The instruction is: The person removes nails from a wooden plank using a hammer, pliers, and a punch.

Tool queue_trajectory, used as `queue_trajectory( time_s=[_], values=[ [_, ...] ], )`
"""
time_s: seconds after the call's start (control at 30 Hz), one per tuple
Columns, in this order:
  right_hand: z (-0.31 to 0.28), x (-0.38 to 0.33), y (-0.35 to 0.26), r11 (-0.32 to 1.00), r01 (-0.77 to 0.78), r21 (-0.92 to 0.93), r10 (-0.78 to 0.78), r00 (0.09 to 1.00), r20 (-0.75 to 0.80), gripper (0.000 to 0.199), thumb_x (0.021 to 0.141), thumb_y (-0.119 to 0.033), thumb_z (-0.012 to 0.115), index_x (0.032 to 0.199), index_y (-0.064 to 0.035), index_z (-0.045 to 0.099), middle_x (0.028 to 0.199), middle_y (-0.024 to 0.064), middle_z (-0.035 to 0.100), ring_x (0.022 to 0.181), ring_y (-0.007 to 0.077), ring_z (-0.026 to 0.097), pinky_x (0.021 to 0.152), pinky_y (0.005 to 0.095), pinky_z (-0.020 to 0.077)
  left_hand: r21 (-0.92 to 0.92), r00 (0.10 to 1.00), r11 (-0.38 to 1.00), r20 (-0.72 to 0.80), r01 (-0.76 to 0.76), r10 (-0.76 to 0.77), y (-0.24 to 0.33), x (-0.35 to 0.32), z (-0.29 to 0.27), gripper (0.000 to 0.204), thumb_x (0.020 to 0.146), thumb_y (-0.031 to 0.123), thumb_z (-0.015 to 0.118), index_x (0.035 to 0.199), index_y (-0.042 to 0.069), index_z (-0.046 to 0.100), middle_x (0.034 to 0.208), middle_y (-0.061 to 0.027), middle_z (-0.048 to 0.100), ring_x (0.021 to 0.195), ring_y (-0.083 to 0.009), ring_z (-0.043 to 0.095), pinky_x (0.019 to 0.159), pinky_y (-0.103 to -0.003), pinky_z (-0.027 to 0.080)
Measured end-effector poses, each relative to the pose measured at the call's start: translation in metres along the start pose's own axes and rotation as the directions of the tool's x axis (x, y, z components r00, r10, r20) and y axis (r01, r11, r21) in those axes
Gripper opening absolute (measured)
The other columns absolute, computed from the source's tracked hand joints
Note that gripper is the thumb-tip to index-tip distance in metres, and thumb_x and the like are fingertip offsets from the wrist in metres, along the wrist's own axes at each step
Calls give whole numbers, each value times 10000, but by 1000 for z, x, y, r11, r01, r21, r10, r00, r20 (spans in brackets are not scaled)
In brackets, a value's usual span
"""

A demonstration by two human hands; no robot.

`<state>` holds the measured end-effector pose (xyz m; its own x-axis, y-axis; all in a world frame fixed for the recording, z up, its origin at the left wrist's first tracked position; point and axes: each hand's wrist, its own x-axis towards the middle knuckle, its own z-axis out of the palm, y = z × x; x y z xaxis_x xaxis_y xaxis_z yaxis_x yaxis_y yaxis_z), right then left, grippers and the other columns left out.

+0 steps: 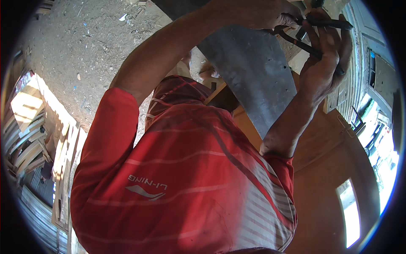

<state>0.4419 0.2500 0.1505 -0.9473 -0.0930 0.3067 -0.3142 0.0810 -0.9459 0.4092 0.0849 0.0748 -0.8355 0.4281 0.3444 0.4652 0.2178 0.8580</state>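
Observation:
My right hand [323,61] is wrapped round a pair of pliers [300,43] with long dark handles that stand apart, at the upper right. One handle crosses behind the fingertips, the other runs down into the palm. Close by the head of the pliers, my left hand [270,15] is closed, thumb and fingers pinched together. What lies in that pinch is too small and covered to make out. Below both hands slants a dark grey flat sheet [249,72] with small holes and scuffs on its surface.
A brown wooden panel [317,190] with a rectangular opening stands on the right. Bare ground [101,46] strewn with scraps stretches on the left. Stacked wood strips [29,144] lie at the far left. Pale boards [359,63] line the upper right.

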Motion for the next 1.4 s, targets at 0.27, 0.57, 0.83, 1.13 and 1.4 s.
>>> queue_trajectory(
  time_s=[0.27, 0.57, 0.83, 1.13, 1.4],
  values=[
    [10, -16, 0, 998, -6, 59, 15, 987, -157, 604, 903, -54, 481, 1479, 91, 369, 1327, 377, 579, 1258, 459, 610, 1030, 555, 577, -101, 987, 994, 158, 49, -33, 6, 16, -10, 232, 1016, 172, 598, 1133, 1, 702, 894, -214, 711, 825, -375, 690, 740, -451, 528],
    [35, -23, -12, 999, -28, 42, 37, 971, -236, 699, 899, 11, 436, 1573, 63, 258, 1420, 367, 457, 1337, 440, 511, 1072, 542, 516, -140, 955, 976, 224, -166, 195, -24, 23, -10, 239, 1020, 176, 594, 1152, 3, 694, 816, -196, 689, 770, -314, 695, 699, -445, 520],
    [61, -13, -7, 988, -99, -119, 43, 914, -402, 476, 969, -62, 523, 1427, 35, 435, 1245, 253, 630, 1150, 312, 669, 930, 417, 620, -363, 868, 896, 494, 255, -47, -29, 31, -20, 261, 1026, 160, 597, 1240, 41, 688, 812, -165, 699, 672, -224, 678, 608, -385, 513],
    [68, 4, 18, 922, 16, -387, -222, 840, -494, 222, 1023, -191, 479, 954, 0, 569, 783, 68, 600, 695, 167, 577, 702, 330, 462, -183, 906, 973, 420, 140, -52, -35, 19, -13, 388, 1045, 258, 606, 1411, 132, 625, 1173, -104, 730, 983, -218, 707, 860, -355, 552],
    [44, 16, 28, 999, 26, -21, -33, 773, -633, 229, 962, -184, 502, 806, -16, 512, 742, 98, 540, 601, 178, 562, 585, 333, 488, -205, 933, 974, 324, -92, 156, -48, 23, 9, 367, 1062, 226, 570, 1424, 200, 625, 1029, -109, 753, 829, -249, 691, 784, -403, 529]
  ],
)
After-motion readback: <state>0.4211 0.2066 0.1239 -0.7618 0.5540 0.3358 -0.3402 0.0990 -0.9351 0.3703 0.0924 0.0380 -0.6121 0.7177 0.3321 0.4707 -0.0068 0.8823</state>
